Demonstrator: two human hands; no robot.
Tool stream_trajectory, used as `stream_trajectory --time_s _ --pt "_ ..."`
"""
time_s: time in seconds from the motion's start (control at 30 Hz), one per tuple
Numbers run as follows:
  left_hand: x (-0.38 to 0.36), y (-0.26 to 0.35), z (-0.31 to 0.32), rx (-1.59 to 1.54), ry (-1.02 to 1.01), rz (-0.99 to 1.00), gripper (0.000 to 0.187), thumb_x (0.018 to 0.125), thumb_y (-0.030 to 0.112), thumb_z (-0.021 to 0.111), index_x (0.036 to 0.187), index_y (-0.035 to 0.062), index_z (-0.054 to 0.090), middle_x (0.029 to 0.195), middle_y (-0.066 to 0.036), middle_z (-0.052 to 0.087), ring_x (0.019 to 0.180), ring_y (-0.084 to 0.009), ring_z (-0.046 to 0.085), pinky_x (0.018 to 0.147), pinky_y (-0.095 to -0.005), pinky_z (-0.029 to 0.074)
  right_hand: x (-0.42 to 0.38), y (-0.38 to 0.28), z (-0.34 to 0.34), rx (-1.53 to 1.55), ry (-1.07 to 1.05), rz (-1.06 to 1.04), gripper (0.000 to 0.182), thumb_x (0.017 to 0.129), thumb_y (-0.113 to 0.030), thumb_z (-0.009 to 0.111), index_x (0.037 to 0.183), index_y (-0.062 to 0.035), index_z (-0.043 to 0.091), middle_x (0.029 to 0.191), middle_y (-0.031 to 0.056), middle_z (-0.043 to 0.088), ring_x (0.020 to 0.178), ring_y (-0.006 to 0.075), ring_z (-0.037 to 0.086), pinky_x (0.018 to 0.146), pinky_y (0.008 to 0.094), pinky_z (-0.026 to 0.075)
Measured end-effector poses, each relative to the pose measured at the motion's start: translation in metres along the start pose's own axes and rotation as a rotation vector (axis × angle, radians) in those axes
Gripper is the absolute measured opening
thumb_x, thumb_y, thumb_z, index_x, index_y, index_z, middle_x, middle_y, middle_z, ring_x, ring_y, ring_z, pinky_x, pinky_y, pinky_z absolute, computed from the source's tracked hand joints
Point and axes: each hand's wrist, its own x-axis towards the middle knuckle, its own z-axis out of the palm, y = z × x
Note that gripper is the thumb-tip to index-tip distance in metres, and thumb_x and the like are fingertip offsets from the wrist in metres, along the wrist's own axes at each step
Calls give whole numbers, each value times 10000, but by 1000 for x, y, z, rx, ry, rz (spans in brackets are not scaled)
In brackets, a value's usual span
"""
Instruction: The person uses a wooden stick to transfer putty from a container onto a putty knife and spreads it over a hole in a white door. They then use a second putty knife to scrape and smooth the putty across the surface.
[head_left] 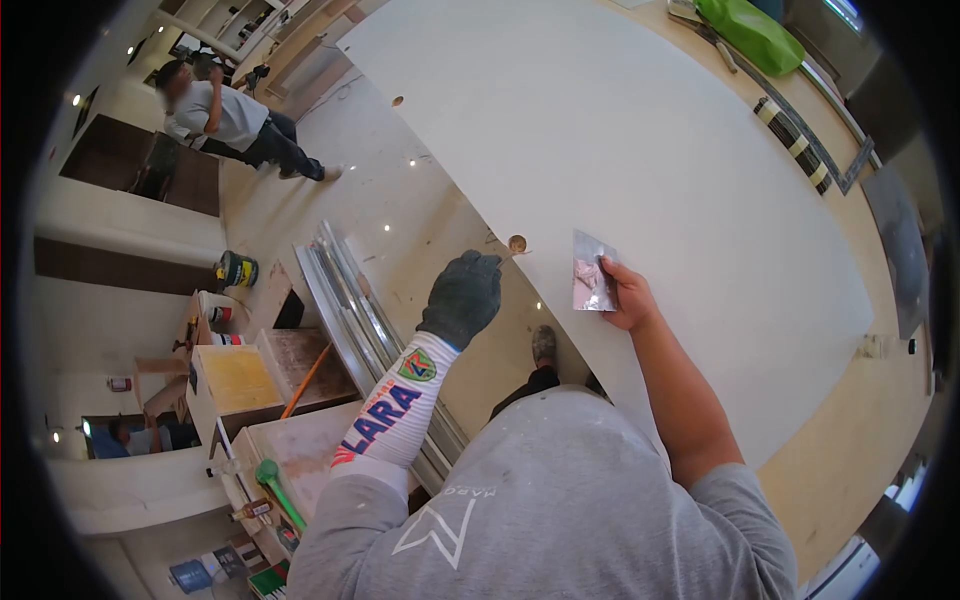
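Note:
My left hand [463,297], in a dark glove, is closed beside the edge of a large white panel [640,130]. A thin, light-coloured thing shows at its fingertips, too small to make out. Just past those fingers is a round brown hole [517,243] near the panel's edge. Bare and above the panel, my right hand [630,297] grips a flat metal putty plate [594,243] by its right side. A smear of pinkish putty [588,277] lies on the plate's face.
Another round hole [397,100] lies farther along the panel's edge. Long metal profiles [350,310] lean at the left, near wooden boxes [238,378] and a dark bucket [237,268]. A green bag [752,35] and a metal square [857,165] lie at the far right. People [235,120] stand at the back left.

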Motion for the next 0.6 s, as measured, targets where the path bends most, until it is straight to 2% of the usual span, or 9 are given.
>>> stream_trajectory --time_s 0.2,0.3,0.6 --pt "21 2 17 80 -88 -29 184 853 132 582 1015 80 652 977 -152 628 909 -342 646 769 -481 535 3 1 -6 -19 8 17 365 1018 -314 534 1208 -12 611 1120 124 708 1000 249 703 922 414 561" --pt "28 7 15 156 -199 -40 182 856 128 571 1009 82 657 971 -152 625 904 -335 645 763 -478 537 3 2 -6 -11 -5 22 360 1017 -313 536 1204 -15 612 1119 124 708 998 248 703 924 415 560" --pt "17 24 23 182 -184 -34 213 854 136 585 1037 68 668 937 -150 624 879 -340 640 778 -474 525 3 1 -5 17 -52 38 343 1025 -270 515 1245 -15 580 1157 131 686 1027 262 693 941 441 557"
